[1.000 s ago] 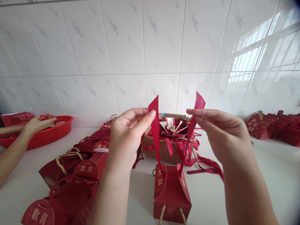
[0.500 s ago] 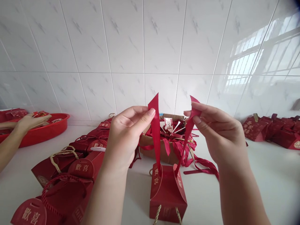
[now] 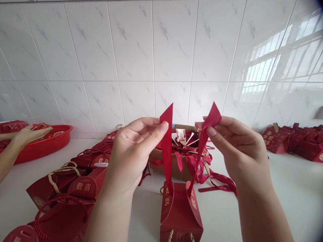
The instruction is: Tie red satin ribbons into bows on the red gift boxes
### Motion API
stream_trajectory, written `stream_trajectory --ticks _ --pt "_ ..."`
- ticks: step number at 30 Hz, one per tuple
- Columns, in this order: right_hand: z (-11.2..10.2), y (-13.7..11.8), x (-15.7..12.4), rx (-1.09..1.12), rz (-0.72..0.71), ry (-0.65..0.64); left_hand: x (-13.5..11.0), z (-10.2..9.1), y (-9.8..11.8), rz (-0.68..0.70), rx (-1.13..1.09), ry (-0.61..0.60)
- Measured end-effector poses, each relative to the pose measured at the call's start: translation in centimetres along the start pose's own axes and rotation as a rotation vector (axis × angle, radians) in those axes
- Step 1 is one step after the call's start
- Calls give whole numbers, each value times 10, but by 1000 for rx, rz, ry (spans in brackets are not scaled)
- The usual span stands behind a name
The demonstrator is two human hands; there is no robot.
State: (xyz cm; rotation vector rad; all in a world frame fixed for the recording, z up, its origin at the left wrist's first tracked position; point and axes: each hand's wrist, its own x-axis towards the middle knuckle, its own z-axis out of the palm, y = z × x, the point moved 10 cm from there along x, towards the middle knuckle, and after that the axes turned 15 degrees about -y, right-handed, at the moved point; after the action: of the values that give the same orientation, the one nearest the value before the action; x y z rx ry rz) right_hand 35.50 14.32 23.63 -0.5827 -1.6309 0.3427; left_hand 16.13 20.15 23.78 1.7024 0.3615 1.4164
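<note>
Between thumb and fingers, my left hand (image 3: 137, 144) pinches one end of a red ribbon (image 3: 166, 151). My right hand (image 3: 234, 144) pinches the other end, its slanted tip sticking up above the thumb. Both ribbon ends run down to a small red gift box (image 3: 181, 211) on the table below, at the two rounded flaps with gold characters. Cream rope cords show at the front of that box, whose bottom is cut off by the frame edge. My hands are apart, with the ribbon forming a V shape over the box.
Behind the gift box stands a cardboard carton (image 3: 181, 169) full of red ribbons, some spilling onto the white table (image 3: 219, 215). Several red boxes with cords (image 3: 60, 188) crowd the left, more (image 3: 290, 137) the right. Another person's hands (image 3: 30, 134) are over a red basin (image 3: 58, 141).
The ribbon end in my right hand now stands upright and flatter, where before it was folded over the fingers. The view has tilted up slightly, so the boxes sit lower in it.
</note>
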Motion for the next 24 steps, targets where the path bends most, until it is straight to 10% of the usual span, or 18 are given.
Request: stream_trajectory --ticks 9,16,24 --pt "3 3 -1 16 30 18 -3 4 5 44 148 38" --pt "36 22 5 97 197 -298 1 36 -7 -77 282 -203" --pt "52 29 -2 210 306 -439 2 26 -8 -136 473 -119"
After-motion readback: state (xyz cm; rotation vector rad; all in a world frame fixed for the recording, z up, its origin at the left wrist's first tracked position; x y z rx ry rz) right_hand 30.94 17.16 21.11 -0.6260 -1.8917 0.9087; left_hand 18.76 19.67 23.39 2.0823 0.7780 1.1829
